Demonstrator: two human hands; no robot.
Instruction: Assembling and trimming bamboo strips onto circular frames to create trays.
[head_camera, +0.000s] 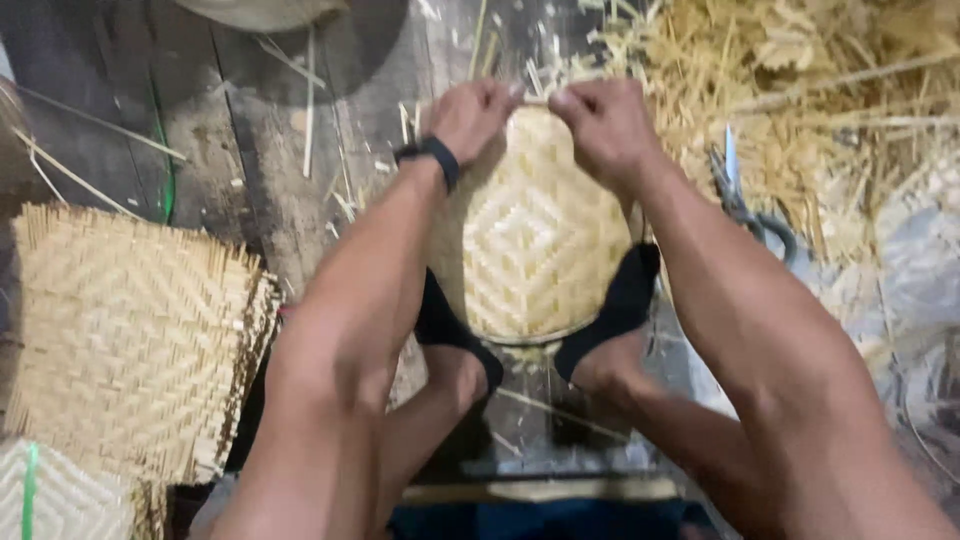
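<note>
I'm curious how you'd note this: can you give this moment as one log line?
left hand: pinching far rim of woven bamboo basket | right hand: same rim | feet: clamp basket | scissors: right, on straw

Plank floor (230, 130) w/ woven mats (130, 340), straw (800, 90), scissors (745, 200).

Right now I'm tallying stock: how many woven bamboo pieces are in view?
3. One basket is under both hands, held between the feet. A square mat lies at left. A third piece shows at bottom left. More may lie beneath or out of frame.

One head-worn camera looks steeply down, close over the woven basket (535, 240) between the feet.
</note>
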